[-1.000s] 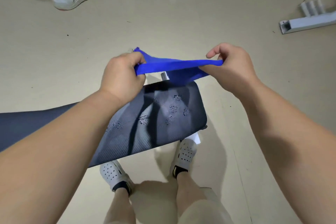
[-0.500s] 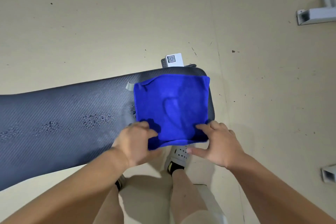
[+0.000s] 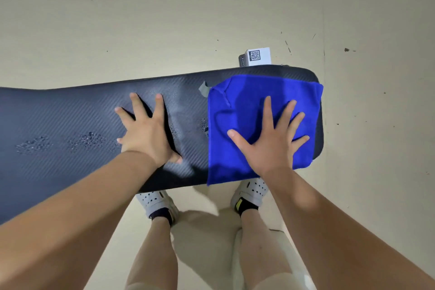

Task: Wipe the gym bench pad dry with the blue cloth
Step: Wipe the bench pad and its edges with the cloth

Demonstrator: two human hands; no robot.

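The dark carbon-pattern bench pad [image 3: 70, 113] runs from the left edge to right of centre. The blue cloth [image 3: 235, 101] lies spread flat over the pad's right end, its near edge hanging slightly over the front. My right hand [image 3: 270, 143] presses flat on the cloth with fingers spread, not gripping it. My left hand [image 3: 148, 134] rests flat on the bare pad just left of the cloth, fingers apart. Patches of water drops [image 3: 87, 140] sit on the pad left of my left hand, and a few more lie beside the cloth's left edge.
A white box with a QR code [image 3: 256, 56] sticks out behind the pad's far right edge. A small grey tab [image 3: 204, 89] shows at the cloth's top-left corner. My feet in white perforated shoes [image 3: 155, 202] stand on the beige floor under the pad's near edge.
I first held the cloth stretched in the air, then laid it on the pad's right end. Both hands let go of its near edge; the right now presses on it, the left on the pad.
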